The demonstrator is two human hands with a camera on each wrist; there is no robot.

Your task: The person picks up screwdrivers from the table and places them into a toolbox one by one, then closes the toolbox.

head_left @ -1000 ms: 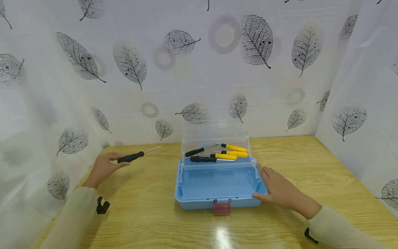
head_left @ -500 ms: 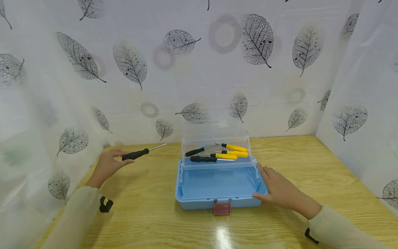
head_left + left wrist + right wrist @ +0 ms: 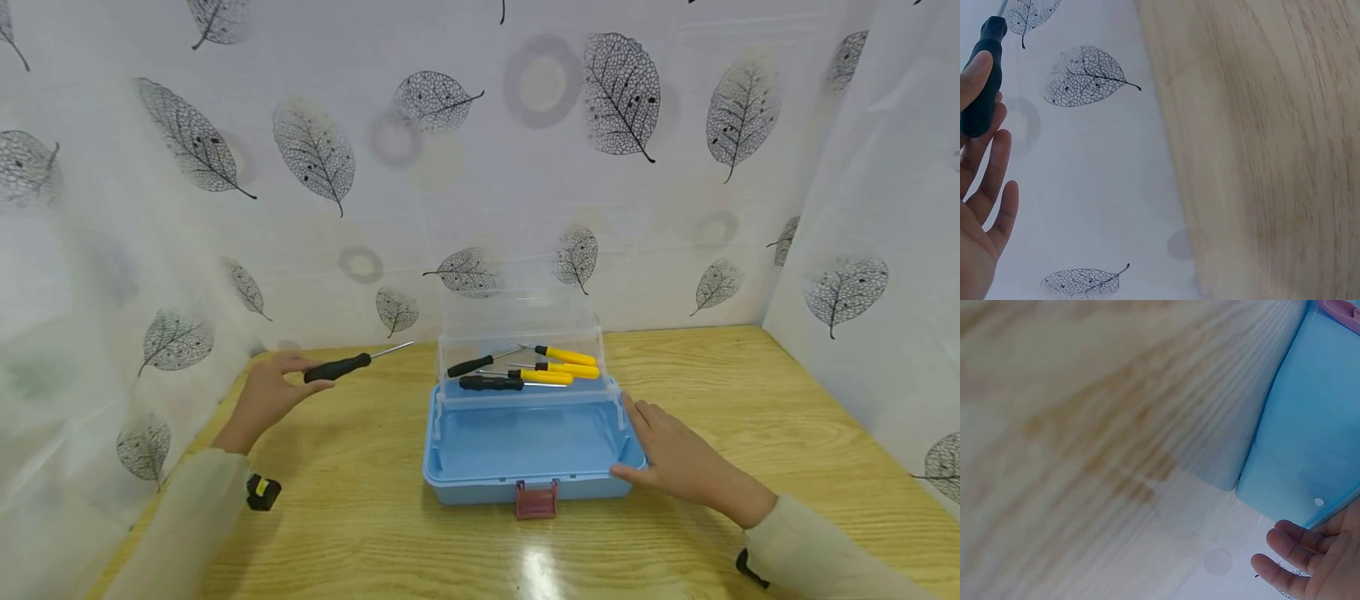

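In the head view my left hand (image 3: 270, 396) pinches the black handle of a screwdriver (image 3: 337, 367) between thumb and fingers, its metal shaft pointing right and slightly up. The left wrist view shows the thumb on that handle (image 3: 985, 87), other fingers spread below. A light blue toolbox (image 3: 480, 493) stands open at the centre, its clear lid (image 3: 517, 312) raised behind. My right hand (image 3: 675, 454) rests against its right end, thumb at the front corner rim. In the right wrist view several fingers (image 3: 1282, 575) are extended, held off the box wall (image 3: 1297, 431).
A clear tray (image 3: 517, 402) at the box's back carries two black-handled screwdrivers (image 3: 471, 366) and three yellow-handled ones (image 3: 566, 356). A pink latch (image 3: 536, 504) hangs at the box front. A leaf-print curtain (image 3: 480, 192) surrounds the wooden table (image 3: 360, 533).
My left hand has moved right and slightly up with the screwdriver, toward the toolbox. The right hand and toolbox have stayed in place.
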